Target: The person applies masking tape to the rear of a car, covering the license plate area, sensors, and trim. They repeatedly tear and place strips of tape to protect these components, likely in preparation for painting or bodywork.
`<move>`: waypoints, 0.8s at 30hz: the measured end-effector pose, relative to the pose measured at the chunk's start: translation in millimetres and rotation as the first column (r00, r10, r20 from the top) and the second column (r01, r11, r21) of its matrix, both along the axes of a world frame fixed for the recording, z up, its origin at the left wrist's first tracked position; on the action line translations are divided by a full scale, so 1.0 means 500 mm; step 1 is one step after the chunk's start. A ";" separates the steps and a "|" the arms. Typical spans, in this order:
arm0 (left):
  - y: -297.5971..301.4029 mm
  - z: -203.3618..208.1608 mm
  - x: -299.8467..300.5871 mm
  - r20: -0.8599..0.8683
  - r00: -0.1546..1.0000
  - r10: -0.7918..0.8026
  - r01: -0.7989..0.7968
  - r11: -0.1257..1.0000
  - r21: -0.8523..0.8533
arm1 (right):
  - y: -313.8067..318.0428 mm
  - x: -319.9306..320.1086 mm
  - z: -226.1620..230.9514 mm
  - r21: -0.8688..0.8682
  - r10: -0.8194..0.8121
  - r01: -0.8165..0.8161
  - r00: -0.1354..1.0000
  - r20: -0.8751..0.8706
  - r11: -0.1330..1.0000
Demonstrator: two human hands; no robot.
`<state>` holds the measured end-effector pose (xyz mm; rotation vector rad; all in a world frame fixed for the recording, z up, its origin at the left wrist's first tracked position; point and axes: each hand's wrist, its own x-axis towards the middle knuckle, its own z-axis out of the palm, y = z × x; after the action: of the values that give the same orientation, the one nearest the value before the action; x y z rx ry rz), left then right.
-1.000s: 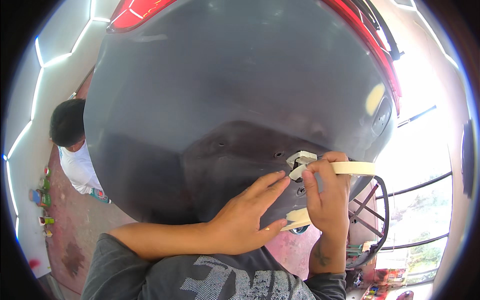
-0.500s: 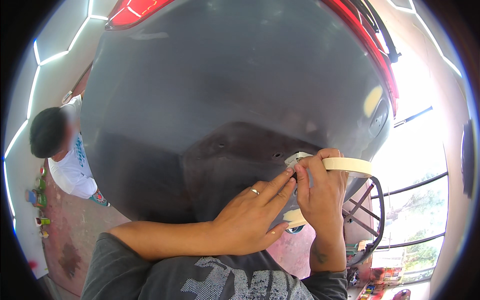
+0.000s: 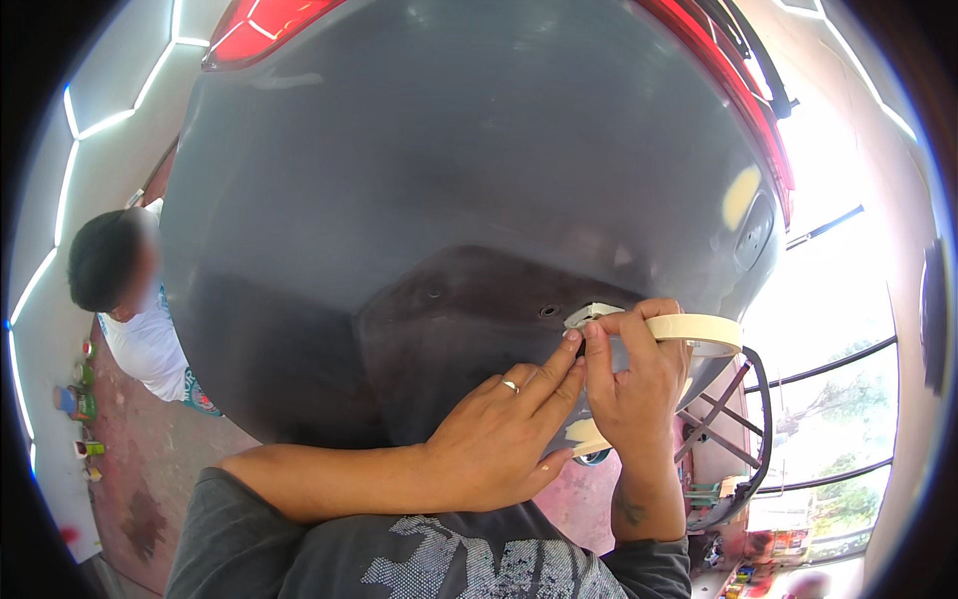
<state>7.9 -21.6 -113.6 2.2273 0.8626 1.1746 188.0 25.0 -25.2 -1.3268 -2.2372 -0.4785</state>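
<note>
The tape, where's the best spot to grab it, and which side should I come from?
The tape is probably best pinched by its right end, coming from the picture's right. Its rounded band sticks out there, while its left end is against the right hand.

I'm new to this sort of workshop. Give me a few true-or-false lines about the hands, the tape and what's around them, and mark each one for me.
1. The right hand holds a roll of pale tape. True.
2. The right hand wears a ring. False: the ring is on the left hand.
3. A person in a white shirt is at the left of the picture. True.
4. The large curved panel is bright green. False: it is mostly dark grey.
5. A red light shows at the upper left. True.
</note>
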 end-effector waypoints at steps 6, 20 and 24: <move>0.004 0.005 0.000 -0.041 0.998 -0.038 0.036 0.999 -0.040 | 0.004 -0.002 -0.008 0.045 -0.008 0.010 0.999 -0.039 0.999; 0.001 -0.010 0.001 0.013 0.998 -0.057 0.058 0.998 -0.039 | 0.003 0.031 0.051 -0.183 -0.219 0.161 0.905 -0.365 0.970; 0.003 -0.016 0.002 0.106 0.991 -0.079 0.094 0.985 -0.143 | 0.005 0.040 0.053 -0.179 -0.187 0.125 0.902 -0.389 0.976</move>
<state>8.8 -19.9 -121.5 2.0481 0.7784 1.1339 208.0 27.5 1.1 -1.5310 -1.8604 -0.0737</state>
